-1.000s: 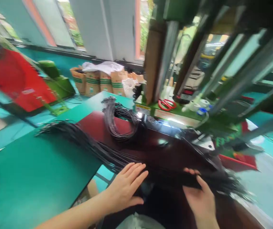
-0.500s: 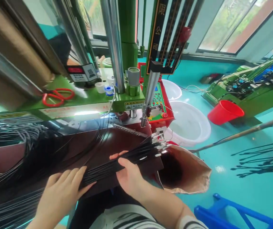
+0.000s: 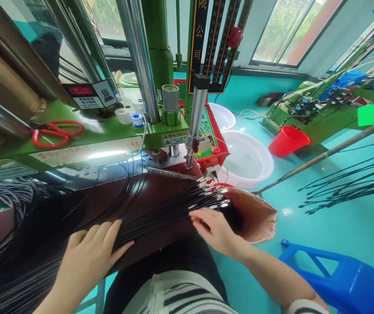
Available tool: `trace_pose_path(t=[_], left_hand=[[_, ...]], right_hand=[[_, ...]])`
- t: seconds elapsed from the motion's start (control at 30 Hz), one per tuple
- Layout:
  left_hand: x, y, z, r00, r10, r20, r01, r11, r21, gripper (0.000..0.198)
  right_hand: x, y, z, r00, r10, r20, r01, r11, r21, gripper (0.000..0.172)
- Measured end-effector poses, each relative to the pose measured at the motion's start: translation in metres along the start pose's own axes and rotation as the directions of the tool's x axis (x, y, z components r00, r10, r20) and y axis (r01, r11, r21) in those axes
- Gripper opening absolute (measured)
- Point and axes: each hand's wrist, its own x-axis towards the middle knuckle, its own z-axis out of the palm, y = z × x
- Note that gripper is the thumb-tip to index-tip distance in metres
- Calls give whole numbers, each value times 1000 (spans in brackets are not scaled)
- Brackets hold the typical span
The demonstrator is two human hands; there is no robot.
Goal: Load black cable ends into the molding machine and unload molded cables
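A long bundle of black cables (image 3: pixel 160 209) lies across the brown tabletop (image 3: pixel 160 185), with silvery metal ends (image 3: pixel 211 194) fanned out at its right. My left hand (image 3: pixel 91 248) is wrapped over the bundle left of centre, thumb on the near side and fingers on the far side. Close to the metal ends, my right hand (image 3: pixel 214 229) is at the near edge of the bundle. Its fingers are curled, with thumb and fingertips close together. Whether a cable is pinched between them is hidden.
A green press (image 3: pixel 108 135) with red-handled scissors (image 3: pixel 56 133) on its ledge stands behind the table. More cables (image 3: pixel 26 205) pile up at left. An open paper sack (image 3: pixel 259 213) adjoins the table's right end. A blue stool (image 3: pixel 340 270) and white tub (image 3: pixel 247 157) are on the floor.
My right hand has let go of the middle of the bundle and moved right to its metal ends. The bundle now rests lower and more spread on the table. My left hand stays on it.
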Motion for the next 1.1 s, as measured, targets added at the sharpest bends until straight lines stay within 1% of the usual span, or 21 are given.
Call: trace_pose_path(t=[0.03, 0.07, 0.1, 0.17, 0.23, 0.3, 0.4, 0.47, 0.57, 0.67, 0.77, 0.87, 0.93, 0.97, 1.0, 1.03, 1.1], left_hand=[[3, 4, -1, 1000, 12, -20, -12, 1000, -10, 52], [6, 8, -2, 999, 27, -36, -27, 999, -22, 54], [9, 12, -3, 998, 43, -45, -45, 998, -36, 55], [16, 20, -3, 996, 80, -37, -82, 995, -65, 56], [21, 25, -1, 995, 100, -24, -102, 991, -82, 56], [23, 27, 1, 994, 101, -28, -103, 991, -86, 56], [23, 26, 4, 993, 105, -58, -110, 991, -80, 55], [22, 26, 5, 991, 110, -79, -116, 990, -75, 52], [22, 25, 6, 988, 118, -101, -125, 990, -64, 48], [20, 24, 7, 987, 119, -103, -126, 990, -65, 48], [19, 24, 6, 992, 104, -71, -111, 989, -102, 50], [26, 25, 2, 997, 79, 4, -77, 974, -213, 60], [41, 28, -2, 993, 76, 85, -43, 939, -341, 65], [52, 30, -3, 988, 75, 135, -13, 911, -411, 65], [64, 33, -4, 978, 77, 195, 26, 878, -479, 62], [78, 37, -4, 962, 86, 260, 70, 841, -536, 60], [106, 45, -3, 916, 139, 377, 136, 776, -616, 56]], right_hand=[[5, -1, -1, 988, -145, -50, 128, 960, -251, 24], [12, -3, 0, 966, -256, -35, 214, 866, -452, 24], [19, -5, 3, 947, -320, 7, 262, 760, -595, 23], [32, -10, 8, 934, -349, 73, 278, 585, -762, 19], [41, -13, 10, 932, -341, 124, 284, 471, -835, 16], [43, -16, 8, 922, -336, 191, 321, 391, -863, 17], [39, -18, 2, 887, -363, 286, 403, 304, -863, 22], [35, -18, -3, 875, -380, 300, 416, 275, -867, 24], [26, -16, -15, 891, -362, 274, 381, 269, -884, 25], [15, -5, -29, 922, -330, 204, 307, 300, -903, 24], [2, 12, -40, 952, -292, 90, 202, 381, -902, 21], [-9, 23, -39, 960, -279, -24, 119, 484, -867, 18], [-12, 22, -30, 945, -310, -104, 92, 555, -827, 16], [-13, 19, -23, 937, -327, -126, 97, 587, -804, 20], [-12, 16, -16, 932, -341, -122, 121, 610, -783, 26], [-10, 12, -8, 932, -351, -94, 158, 624, -765, 34], [-3, 7, 7, 933, -360, -16, 232, 635, -737, 43]])
